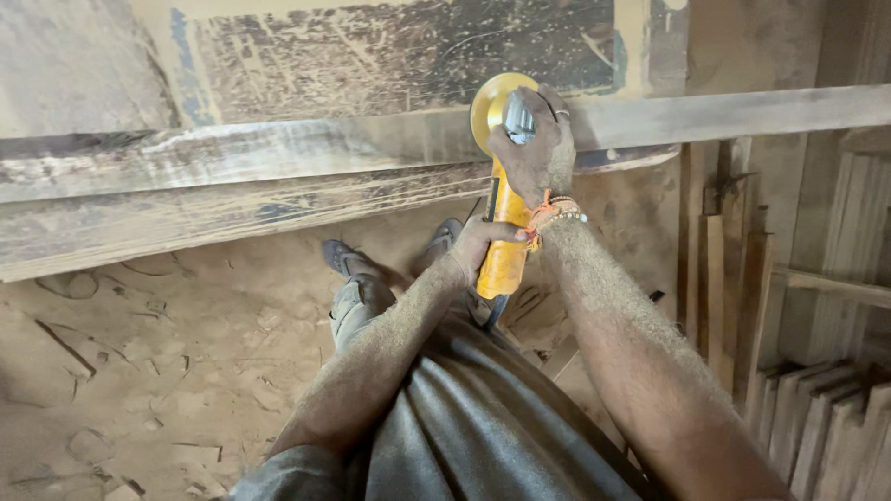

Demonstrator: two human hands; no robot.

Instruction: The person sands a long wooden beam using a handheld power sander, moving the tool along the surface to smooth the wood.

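Here the person holds a yellow grinder (502, 218) in both hands against a long, rough wooden plank (278, 162) that lies across the view. The right hand (536, 144) is clamped over the head of the tool, just behind the yellow disc (486, 107), and the left hand (483, 243) is clenched around the body lower down. The disc meets the plank's top face near its edge, though the right hand hides the exact contact, so how deep it sits is hard to judge. The fingers lie very close to the disc, and if it were to catch on the grain, the tool could kick toward the bare knuckles or the wrist band (552, 211). Both forearms are coated in sawdust, which could loosen the grip. Below, the person's feet in open sandals (339, 255) stand on a dust-covered floor (167, 371) with wood scraps, where a slip or a dropped tool could hurt uncovered toes. More boards (817, 427) lean at the right.
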